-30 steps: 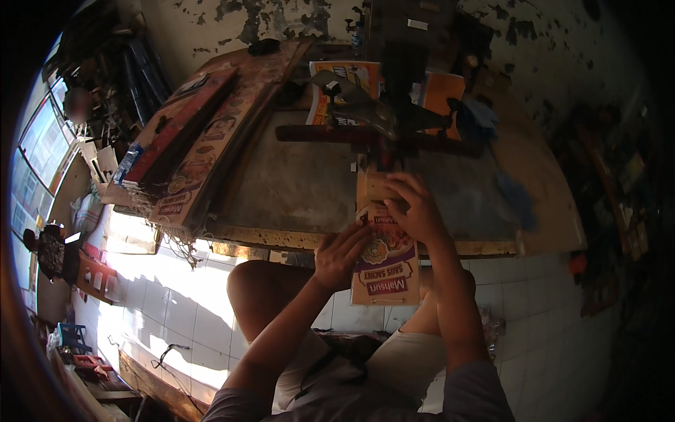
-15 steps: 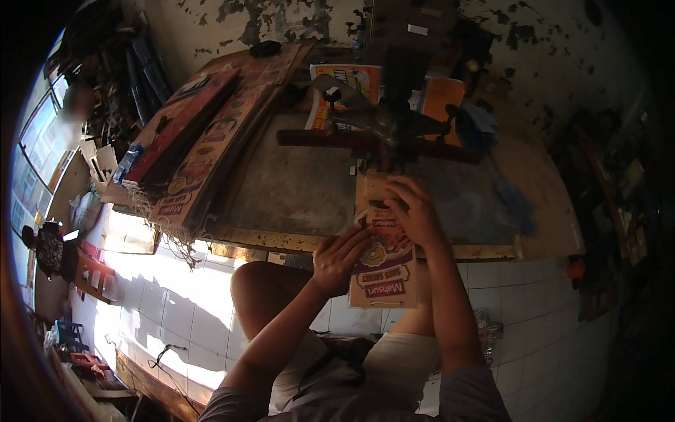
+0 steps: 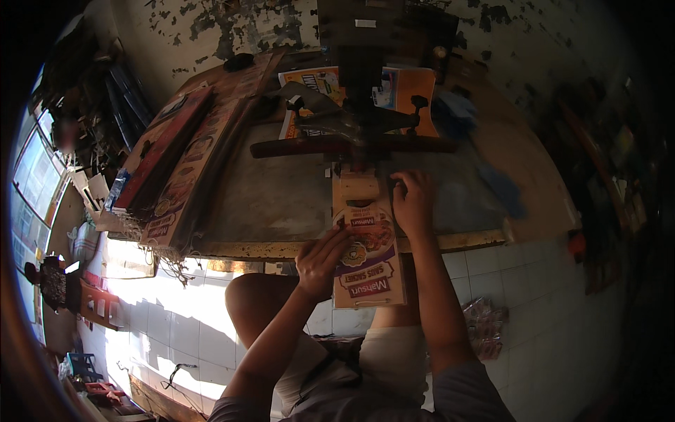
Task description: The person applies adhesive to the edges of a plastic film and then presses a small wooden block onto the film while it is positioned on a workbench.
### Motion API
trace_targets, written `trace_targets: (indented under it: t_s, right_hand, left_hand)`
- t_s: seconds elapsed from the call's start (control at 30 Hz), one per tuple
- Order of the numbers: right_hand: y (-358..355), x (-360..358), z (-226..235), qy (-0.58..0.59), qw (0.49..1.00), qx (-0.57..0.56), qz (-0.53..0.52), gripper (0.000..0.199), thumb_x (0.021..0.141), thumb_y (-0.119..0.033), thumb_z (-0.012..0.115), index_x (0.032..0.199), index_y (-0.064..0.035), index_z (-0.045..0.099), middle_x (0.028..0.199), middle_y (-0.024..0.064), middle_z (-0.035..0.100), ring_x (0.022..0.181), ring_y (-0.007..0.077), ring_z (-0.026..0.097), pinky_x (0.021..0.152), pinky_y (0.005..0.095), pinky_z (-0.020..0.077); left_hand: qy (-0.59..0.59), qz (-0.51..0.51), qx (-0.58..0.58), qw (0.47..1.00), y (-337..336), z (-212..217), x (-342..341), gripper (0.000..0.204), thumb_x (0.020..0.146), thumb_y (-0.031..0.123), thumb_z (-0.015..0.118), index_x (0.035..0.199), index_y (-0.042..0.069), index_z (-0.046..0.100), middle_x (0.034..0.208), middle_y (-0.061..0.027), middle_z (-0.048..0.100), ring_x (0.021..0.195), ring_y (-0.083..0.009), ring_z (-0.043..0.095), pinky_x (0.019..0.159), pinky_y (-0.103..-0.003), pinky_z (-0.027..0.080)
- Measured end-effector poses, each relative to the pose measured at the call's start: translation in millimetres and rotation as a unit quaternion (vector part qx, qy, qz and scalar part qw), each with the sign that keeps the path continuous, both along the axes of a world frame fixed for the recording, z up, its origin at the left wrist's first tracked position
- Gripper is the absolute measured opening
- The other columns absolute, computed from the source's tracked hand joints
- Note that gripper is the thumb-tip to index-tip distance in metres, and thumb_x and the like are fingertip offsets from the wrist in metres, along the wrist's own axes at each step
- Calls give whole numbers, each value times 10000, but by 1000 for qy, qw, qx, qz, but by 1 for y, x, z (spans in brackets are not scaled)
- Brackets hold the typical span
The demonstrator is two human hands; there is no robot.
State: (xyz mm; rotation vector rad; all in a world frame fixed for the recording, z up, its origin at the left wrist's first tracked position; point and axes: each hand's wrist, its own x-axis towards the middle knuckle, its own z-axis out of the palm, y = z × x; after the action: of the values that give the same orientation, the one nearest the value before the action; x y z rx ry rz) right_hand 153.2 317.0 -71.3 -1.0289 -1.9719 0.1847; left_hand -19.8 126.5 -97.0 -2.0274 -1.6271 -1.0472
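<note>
- The left hand [image 3: 320,257] is pressing curled fingers onto the near left edge of the flat printed cardboard carton blank, tan with red and orange panels [image 3: 365,246], which is lying half on the worn grey bench [image 3: 274,204] and half overhanging its front edge above the person's knees.
- The right hand [image 3: 413,204] is resting flat and open on the bench, its fingers touching the blank's right edge beyond the left hand.
- Judging by this, the blank is being lined up and fed under the dark press head with its horizontal reddish bar [image 3: 351,144]; the next move is probably calling for squaring it.
- Left of the blank, long stacks of printed cardboard sheets [image 3: 183,169] are crowding the bench.
- Beyond the bar, more orange cartons [image 3: 411,88] are leaning, though shadow is hiding details.
</note>
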Motion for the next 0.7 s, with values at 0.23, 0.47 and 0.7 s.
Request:
trace_targets:
  t_s: [0.23, 0.47, 0.7]
  right_hand:
    - [-5, -7, -4, -122, 992, -19, 3, 314, 912, -87, 591, 1206, -76, 699, 1375, 135, 534, 1291, 341, 471, 1110, 498, 386]
    - [-1, -6, -7, -133, 991, -21, 4, 333, 923, -112, 577, 1233, -78, 694, 1380, 144, 533, 1300, 346, 465, 1122, 502, 374]
    - [-1, -10, -1, -25, 998, 7, 65, 265, 946, -117, 619, 1196, -58, 685, 1288, 124, 580, 1211, 349, 541, 1034, 472, 457]
  left_hand:
    - [9, 14, -4, 1000, 0, -2, 0, 372, 828, 166, 669, 1196, 128, 712, 1314, -15, 710, 1289, -168, 633, 930, -355, 472]
    - [13, 16, -2, 1000, 2, -5, 0, 374, 835, 155, 660, 1204, 132, 712, 1316, -11, 709, 1293, -166, 631, 940, -347, 458]
    - [-2, 8, 1, 1000, 1, -8, -3, 403, 828, 170, 674, 1229, 145, 701, 1332, -8, 700, 1285, -174, 636, 926, -350, 462]
